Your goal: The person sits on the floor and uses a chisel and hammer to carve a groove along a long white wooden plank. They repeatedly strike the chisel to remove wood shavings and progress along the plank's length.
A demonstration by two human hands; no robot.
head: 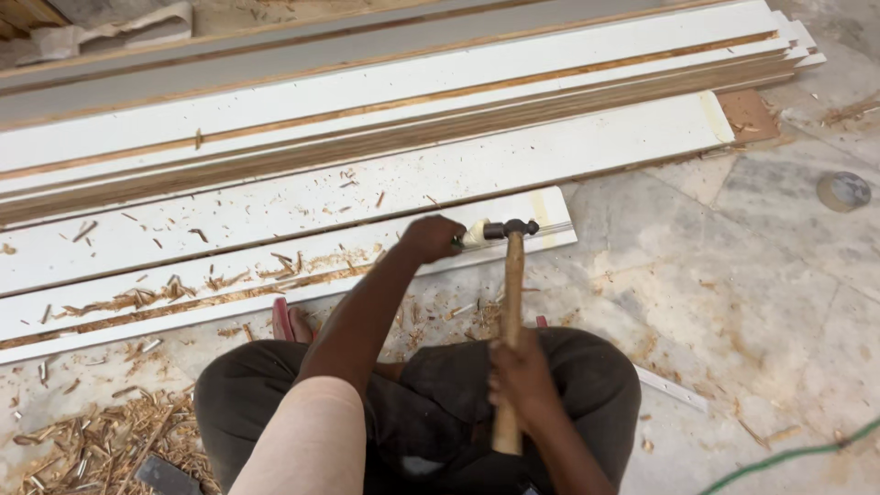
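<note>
Beside the nearest white board (275, 275), among scattered wood chips (101, 440), the left hand (429, 238) grips one pale-handled chisel (474, 235) against that board's edge, while the right hand (522, 376) clasps one wooden hammer (510, 302), its head touching the chisel's butt.

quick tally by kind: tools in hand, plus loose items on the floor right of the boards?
Hammer, in right hand: 1
Chisel, in left hand: 1
Tape roll: 1
Green cable: 1
Total: 4
</note>
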